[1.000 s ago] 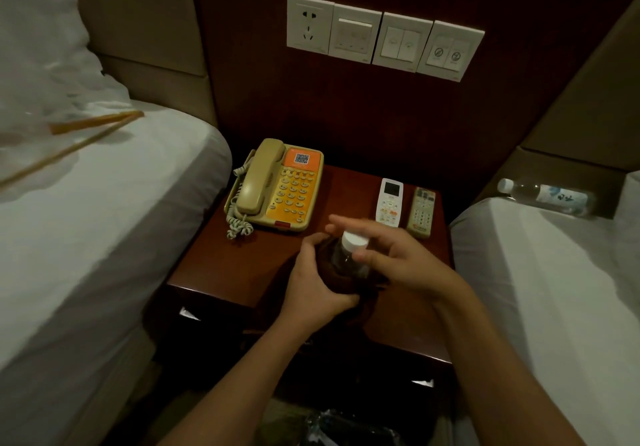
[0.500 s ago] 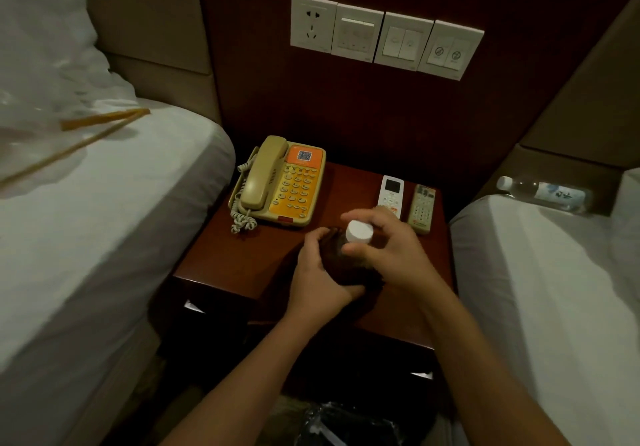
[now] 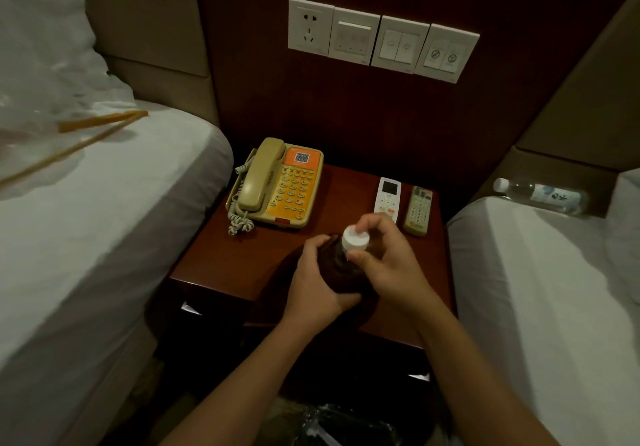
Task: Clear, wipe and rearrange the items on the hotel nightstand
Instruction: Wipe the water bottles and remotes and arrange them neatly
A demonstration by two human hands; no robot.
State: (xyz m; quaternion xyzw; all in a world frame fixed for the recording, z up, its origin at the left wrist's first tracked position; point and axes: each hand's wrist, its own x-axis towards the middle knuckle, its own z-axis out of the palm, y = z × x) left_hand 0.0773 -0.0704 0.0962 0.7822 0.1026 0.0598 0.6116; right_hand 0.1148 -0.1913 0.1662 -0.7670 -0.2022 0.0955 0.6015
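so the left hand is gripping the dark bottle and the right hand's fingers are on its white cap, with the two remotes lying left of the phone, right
Not quite: the head view shows the white remote and the grey remote lying to the right of the beige and orange corded phone, not left. The rest holds: the left hand grips the dark brown bottle and the right hand has fingers on its white round cap.

I see a reddish-brown wooden desk (image 3: 214, 258) with a beige telephone (image 3: 277, 184) on it, its keypad face orange with pale buttons and a small black-and-white square code. Beside it lie a white remote (image 3: 388, 196) with a dark screen and a beige remote (image 3: 419, 210) with a red strip. The bottle (image 3: 341, 265) looks dark brown with a white cap (image 3: 355, 239). The beds (image 3: 104, 220) are white, the wall panel (image 3: 346, 109) dark brown, and its switches (image 3: 381, 38) white.
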